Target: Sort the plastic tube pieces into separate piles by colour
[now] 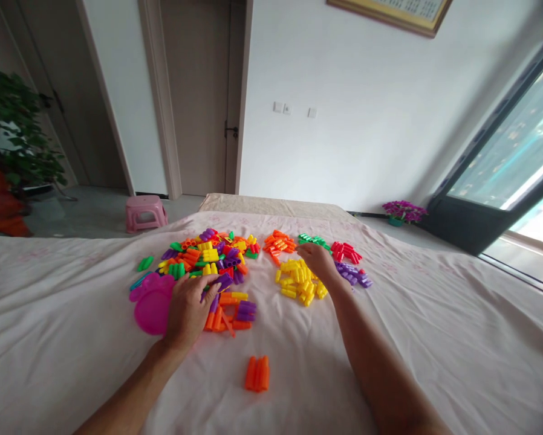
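Observation:
My left hand is at the front edge of a mixed heap of plastic tube blocks, its thumb and fingers closed on a purple tube block. A magenta scalloped plastic tray lies beside that wrist, partly covered by the hand. My right hand is over the sorted piles, between the yellow blocks and the green blocks. Its fingers are curled together, and whatever they hold is hidden. Close by lie piles of orange blocks, red blocks and purple blocks.
A joined orange block lies alone near me on the pale cloth. Loose orange and purple pieces lie right of my left hand. Beyond the cloth stand a pink stool and a pot of magenta flowers.

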Demonstrator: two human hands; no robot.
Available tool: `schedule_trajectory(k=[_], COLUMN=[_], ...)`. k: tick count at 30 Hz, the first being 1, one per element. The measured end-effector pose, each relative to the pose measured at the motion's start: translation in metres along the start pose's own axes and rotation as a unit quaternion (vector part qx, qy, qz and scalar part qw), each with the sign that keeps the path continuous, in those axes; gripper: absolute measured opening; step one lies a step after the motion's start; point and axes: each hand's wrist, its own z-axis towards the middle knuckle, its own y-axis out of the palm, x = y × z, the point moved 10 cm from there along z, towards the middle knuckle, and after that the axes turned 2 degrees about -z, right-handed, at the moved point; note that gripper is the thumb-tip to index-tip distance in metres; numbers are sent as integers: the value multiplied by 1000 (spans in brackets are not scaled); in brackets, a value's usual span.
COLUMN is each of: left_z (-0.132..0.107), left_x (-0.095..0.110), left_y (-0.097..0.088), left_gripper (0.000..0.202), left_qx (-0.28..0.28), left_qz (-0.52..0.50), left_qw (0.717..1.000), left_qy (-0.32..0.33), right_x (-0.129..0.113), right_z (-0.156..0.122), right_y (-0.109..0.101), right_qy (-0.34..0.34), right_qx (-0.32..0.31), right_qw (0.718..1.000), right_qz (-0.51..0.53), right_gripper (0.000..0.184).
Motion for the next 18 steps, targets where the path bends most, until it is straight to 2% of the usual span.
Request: schedule_trajectory(k=[3, 6, 9, 11, 14, 16, 18], left_z=[0, 0, -1, -2, -4, -4, -1], left_x=[2, 6, 9, 10, 12, 13, 12], left_y=[-2, -2, -2, -1, 1, 1, -4], left_gripper=[22, 21, 20, 20, 21, 22, 22], left_qx=[2, -2, -7, -8, -15, -21, -19], left_qz=[-3, -8, -19, -27, -31, -26, -14], left_qw=[1000, 1000, 1000, 999, 999, 998, 999], left_qy=[2, 9, 22, 29, 40, 47, 45], right_x=[-54, -109, -143, -148, -143, -136, -121], right_z=[-19, -53, -81, -91, -91, -83, -66], right_y=[32, 71, 97, 109, 120, 116, 99], right_qy=[-84, -138, -164, -148, -119, -111, -106], right_qx=[-80, -182, -216, -220, -224, -219, -181], right_qw=[987, 947, 924, 916, 902, 899, 917], right_qz=[113, 228, 269, 300, 350, 361, 338], right_gripper=[25, 26, 30, 30, 24, 24, 26])
